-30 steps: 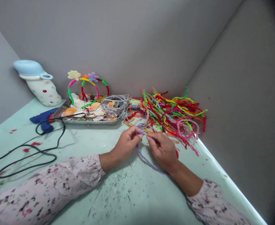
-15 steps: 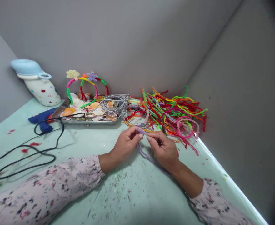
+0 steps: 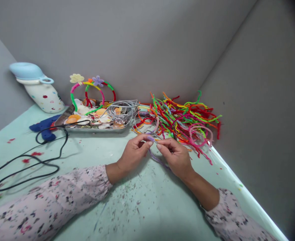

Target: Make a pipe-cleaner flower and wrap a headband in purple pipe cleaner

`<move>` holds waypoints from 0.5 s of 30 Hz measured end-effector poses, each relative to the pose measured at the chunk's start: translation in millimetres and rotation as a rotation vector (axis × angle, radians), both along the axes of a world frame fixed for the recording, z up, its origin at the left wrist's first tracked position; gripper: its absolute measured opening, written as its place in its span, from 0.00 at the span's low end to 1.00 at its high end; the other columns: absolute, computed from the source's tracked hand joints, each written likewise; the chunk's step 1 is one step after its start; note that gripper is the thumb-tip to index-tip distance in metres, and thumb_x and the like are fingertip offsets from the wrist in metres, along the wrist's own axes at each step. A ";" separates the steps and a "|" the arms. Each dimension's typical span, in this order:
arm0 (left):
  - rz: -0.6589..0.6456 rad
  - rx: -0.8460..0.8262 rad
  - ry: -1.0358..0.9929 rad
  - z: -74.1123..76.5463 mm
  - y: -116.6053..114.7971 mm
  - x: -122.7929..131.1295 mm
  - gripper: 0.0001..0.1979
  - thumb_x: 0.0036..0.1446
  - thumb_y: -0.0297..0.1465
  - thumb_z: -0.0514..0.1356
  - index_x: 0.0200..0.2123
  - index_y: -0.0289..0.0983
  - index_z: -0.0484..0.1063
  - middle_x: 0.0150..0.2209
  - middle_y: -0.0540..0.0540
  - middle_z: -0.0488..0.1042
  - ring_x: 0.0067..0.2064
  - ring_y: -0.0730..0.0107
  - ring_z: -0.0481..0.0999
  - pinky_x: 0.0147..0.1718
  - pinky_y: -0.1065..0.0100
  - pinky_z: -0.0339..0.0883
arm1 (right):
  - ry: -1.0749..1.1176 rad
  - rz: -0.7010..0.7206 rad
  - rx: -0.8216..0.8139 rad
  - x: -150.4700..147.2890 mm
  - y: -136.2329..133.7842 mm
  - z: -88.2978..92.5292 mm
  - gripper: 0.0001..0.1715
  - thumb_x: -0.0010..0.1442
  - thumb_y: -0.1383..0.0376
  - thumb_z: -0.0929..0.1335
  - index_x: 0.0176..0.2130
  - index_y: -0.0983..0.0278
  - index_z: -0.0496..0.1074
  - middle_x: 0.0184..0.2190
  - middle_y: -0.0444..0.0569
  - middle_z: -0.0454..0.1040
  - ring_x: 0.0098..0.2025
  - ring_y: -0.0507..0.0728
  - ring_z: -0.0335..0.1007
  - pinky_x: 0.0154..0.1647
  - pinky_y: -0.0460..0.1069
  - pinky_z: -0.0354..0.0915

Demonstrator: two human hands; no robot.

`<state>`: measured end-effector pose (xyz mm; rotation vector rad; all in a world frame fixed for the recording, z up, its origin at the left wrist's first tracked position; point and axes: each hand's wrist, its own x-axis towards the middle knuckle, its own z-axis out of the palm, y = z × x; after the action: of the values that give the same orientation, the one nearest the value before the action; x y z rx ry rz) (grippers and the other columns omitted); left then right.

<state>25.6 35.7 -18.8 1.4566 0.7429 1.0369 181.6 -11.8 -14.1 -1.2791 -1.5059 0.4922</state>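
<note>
My left hand [image 3: 135, 152] pinches a purple pipe cleaner [image 3: 151, 138] between thumb and fingers, where it appears coiled around a thin wire. Close to its right, my right hand [image 3: 175, 154] is closed in a pinch at the wire's other side, the fingertips of both hands almost meeting. A loose purple length hangs below the fingers and runs under my right hand. Just behind my hands lie wire loops [image 3: 135, 124], partly wrapped in pink and purple.
A metal tray [image 3: 97, 130] holds shells, a grey wire coil [image 3: 122, 112] and flowered hoops [image 3: 73, 92]. Left of it are a blue glue gun [image 3: 45, 127] with a black cable [image 3: 32, 157] and a bottle [image 3: 43, 95]. Colourful pipe cleaners [image 3: 182, 117] are heaped at the back right.
My right hand has shifted slightly, and the hanging purple length sits closer under it. The whole view has moved a little. Both hands keep their pinch.
</note>
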 end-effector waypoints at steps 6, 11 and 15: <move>-0.001 -0.023 -0.019 1.0 -0.3 0.8 0.07 0.56 0.33 0.59 0.37 0.37 0.70 0.21 0.54 0.63 0.21 0.78 0.60 0.19 0.73 0.55 | 0.038 0.025 -0.030 1.2 0.5 -0.1 0.07 0.56 0.62 0.68 0.35 0.62 0.75 0.23 0.41 0.70 0.23 0.49 0.61 0.23 0.45 0.60; 0.006 -0.032 -0.014 1.4 0.3 1.7 0.06 0.56 0.32 0.58 0.36 0.37 0.70 0.21 0.54 0.63 0.21 0.79 0.59 0.19 0.74 0.54 | 0.015 0.014 -0.026 1.1 0.5 -2.0 0.08 0.57 0.61 0.68 0.35 0.63 0.74 0.23 0.41 0.70 0.22 0.48 0.60 0.22 0.44 0.58; -0.017 0.011 0.026 1.9 -0.3 2.5 0.06 0.57 0.32 0.58 0.36 0.36 0.71 0.24 0.53 0.65 0.22 0.79 0.61 0.20 0.75 0.56 | -0.119 -0.072 0.046 0.2 -2.4 -6.4 0.07 0.58 0.63 0.67 0.35 0.63 0.73 0.23 0.41 0.70 0.22 0.48 0.61 0.23 0.45 0.58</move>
<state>28.1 35.4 -16.9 1.4860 0.7429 1.0128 181.8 -14.2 -20.5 -1.3412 -1.5542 0.3375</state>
